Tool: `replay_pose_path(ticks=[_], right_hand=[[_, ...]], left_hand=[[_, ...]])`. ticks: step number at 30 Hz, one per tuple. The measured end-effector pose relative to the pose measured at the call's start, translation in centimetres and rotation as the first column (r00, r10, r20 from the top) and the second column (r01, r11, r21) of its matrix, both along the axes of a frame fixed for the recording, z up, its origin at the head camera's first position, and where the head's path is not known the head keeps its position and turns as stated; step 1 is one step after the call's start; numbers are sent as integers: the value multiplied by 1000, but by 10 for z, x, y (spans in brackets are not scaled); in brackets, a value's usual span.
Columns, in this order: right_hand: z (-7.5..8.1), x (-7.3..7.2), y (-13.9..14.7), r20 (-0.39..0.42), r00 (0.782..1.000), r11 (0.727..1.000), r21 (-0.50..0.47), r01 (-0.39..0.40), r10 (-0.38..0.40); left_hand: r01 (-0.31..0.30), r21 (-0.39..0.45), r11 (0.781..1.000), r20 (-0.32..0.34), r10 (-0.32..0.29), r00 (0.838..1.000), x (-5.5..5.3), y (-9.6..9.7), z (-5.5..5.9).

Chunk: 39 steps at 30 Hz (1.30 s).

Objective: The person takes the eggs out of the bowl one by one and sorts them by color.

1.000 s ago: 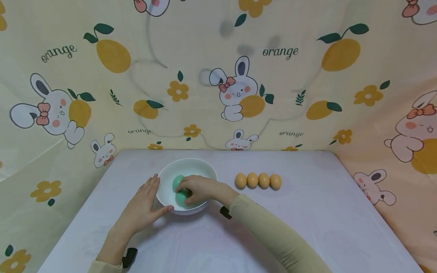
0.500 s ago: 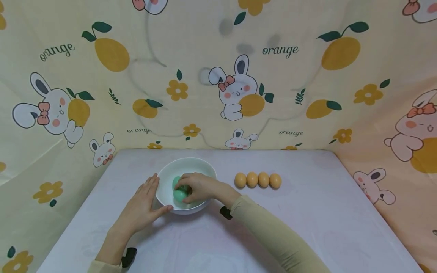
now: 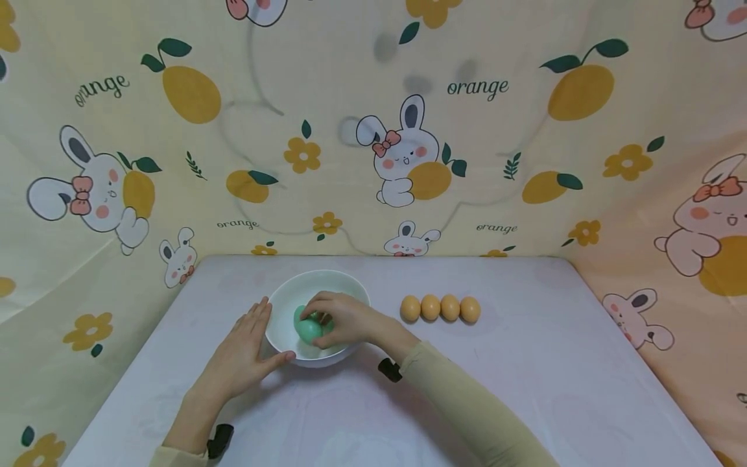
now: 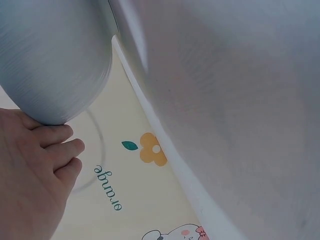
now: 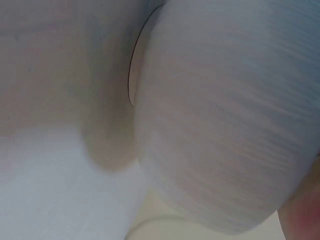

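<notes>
A white bowl [image 3: 318,282] stands on the table, with green eggs inside. My left hand [image 3: 239,357] rests against its left side, fingers extended and thumb at the near rim. In the left wrist view the fingertips touch the bowl's outer wall [image 4: 55,60]. My right hand [image 3: 347,318] reaches into the bowl from the right, with fingers and thumb around a green egg [image 3: 308,331]. More green shows behind and between these fingers, partly covered by the hand. The right wrist view has mostly the bowl's outside [image 5: 220,120], with a bit of the hand [image 5: 305,210] at the edge.
To the right of the bowl, several brown eggs [image 3: 430,308] lie in a row on the white tabletop [image 3: 525,376]. A cloth [image 3: 280,84] printed with rabbits and oranges hangs behind the table and along both sides.
The right hand has risen slightly and shifted a little within the bowl, and the green egg at its fingers has turned and moved slightly. The left hand keeps its place at the bowl.
</notes>
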State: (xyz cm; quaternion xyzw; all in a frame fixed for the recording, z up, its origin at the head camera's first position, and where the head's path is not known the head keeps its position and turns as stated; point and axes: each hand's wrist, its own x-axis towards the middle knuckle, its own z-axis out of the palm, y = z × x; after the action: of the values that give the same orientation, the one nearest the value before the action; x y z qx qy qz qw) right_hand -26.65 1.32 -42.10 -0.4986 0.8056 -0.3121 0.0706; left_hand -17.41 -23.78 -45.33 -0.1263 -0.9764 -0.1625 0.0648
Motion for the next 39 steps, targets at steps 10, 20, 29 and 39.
replay_pose_path(ticks=[10,20,29,39], right_hand=[[6,6,14,51,998,994,-106,41,-36],[10,9,37,71,996,966,-249,70,-54],[8,12,60,68,992,928,-351,127,-110],[2,13,89,43,978,901,-383,204,-204]], left_hand=[[16,1,1000,-30,-16,999,1,0,0],[-2,-3,1000,-12,2,1000,2,2,2],[-8,-6,1000,-7,8,1000,2,3,2],[-10,-7,1000,-15,10,1000,2,3,1]])
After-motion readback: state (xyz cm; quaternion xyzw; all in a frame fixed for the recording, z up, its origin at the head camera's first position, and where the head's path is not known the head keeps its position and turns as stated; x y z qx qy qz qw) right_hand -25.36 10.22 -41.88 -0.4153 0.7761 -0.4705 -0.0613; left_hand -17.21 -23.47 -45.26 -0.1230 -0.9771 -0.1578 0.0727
